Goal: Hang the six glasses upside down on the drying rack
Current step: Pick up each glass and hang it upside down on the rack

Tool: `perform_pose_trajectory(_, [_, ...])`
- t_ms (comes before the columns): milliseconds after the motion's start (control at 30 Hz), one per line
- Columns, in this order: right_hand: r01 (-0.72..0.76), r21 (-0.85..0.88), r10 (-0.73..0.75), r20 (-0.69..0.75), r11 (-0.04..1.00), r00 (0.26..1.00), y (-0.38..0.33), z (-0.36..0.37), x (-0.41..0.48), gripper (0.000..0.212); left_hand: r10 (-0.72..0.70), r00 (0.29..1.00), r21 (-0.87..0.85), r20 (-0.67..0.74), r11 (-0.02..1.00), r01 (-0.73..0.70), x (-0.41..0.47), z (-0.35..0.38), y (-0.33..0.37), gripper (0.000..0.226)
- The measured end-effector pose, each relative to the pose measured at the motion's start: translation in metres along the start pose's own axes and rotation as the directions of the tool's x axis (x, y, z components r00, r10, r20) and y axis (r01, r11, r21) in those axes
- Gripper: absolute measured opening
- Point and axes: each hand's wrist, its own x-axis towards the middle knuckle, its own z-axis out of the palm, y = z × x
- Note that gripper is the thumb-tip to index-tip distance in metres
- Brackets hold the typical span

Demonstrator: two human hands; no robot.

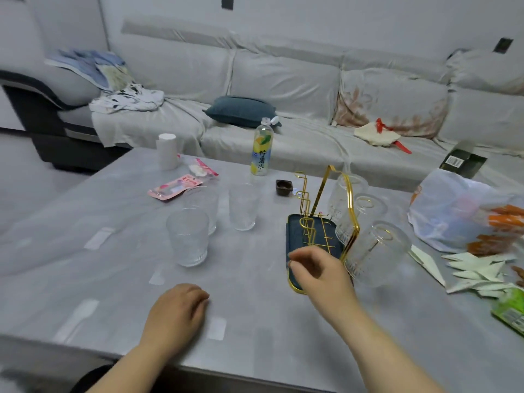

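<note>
Clear upright glasses [188, 236] wait ahead-left of the empty, loosely curled right hand [320, 269]; left hand [175, 313], also empty, rests nearer.

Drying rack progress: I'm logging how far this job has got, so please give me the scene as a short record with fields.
rack: gold wire drying rack on a dark tray, right of table centre
glasses hung: three, upside down on the rack's right side; nearest hung glass
glasses left: three, upright on the table; nearest upright glass
free pegs: the rack's left side is bare
left hand: empty, resting on the table
right hand: empty, over the tray's near end
clutter: lemon drink bottle, plastic bag
</note>
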Motion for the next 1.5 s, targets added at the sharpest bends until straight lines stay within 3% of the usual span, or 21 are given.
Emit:
perform_pose_trajectory(133, [-0.088, -0.003, 0.088, 0.134, 0.996, 0.987, 0.014, 0.065, 0.011, 0.02, -0.17, 0.985, 0.148, 0.039, 0.976, 0.162, -0.007, -0.017, -0.043, 0.044])
perform_pose_trajectory(233, [-0.162, -0.019, 0.163, 0.194, 0.987, 0.967, 0.02, 0.106, 0.022, 0.034, -0.265, 0.957, 0.199, 0.115, 0.95, 0.239, -0.006, -0.016, -0.053, 0.053])
perform_pose_trajectory(467, [-0.13, -0.068, 0.139, 0.167, 0.989, 0.976, 0.01, 0.166, 0.065, 0.082, -0.284, 0.955, 0.204, 0.081, 0.943, 0.263, -0.005, -0.01, -0.055, 0.049])
perform_pose_trajectory(700, [-0.191, 0.086, 0.18, 0.126, 0.978, 0.976, 0.012, 0.201, 0.093, 0.098, -0.293, 0.951, 0.181, 0.101, 0.945, 0.272, -0.006, -0.008, -0.058, 0.046])
perform_pose_trajectory(867, [-0.202, 0.083, 0.192, 0.111, 0.976, 0.975, 0.013, 0.204, 0.097, 0.089, -0.31, 0.944, 0.16, 0.114, 0.943, 0.291, -0.006, -0.008, -0.058, 0.046])
perform_pose_trajectory(1133, [-0.202, 0.182, 0.183, 0.117, 0.962, 0.976, 0.005, 0.178, 0.083, 0.077, -0.305, 0.943, 0.19, 0.133, 0.942, 0.278, -0.006, -0.01, -0.056, 0.046])
perform_pose_trajectory(1233, [-0.152, 0.179, 0.111, 0.22, 0.972, 0.969, -0.015, 0.138, 0.068, 0.077, -0.308, 0.938, 0.206, 0.158, 0.939, 0.274, -0.007, -0.012, -0.054, 0.048])
perform_pose_trajectory(1333, [-0.071, 0.087, 0.04, 0.313, 0.994, 0.949, -0.039, 0.082, 0.051, 0.069, -0.338, 0.919, 0.205, 0.204, 0.932, 0.298, -0.008, -0.014, -0.051, 0.045])
perform_pose_trajectory(1500, [-0.036, -0.128, 0.06, 0.194, 0.991, 0.979, -0.074, -0.004, 0.038, 0.081, -0.283, 0.936, 0.249, 0.207, 0.941, 0.23, -0.004, -0.02, -0.048, 0.024])
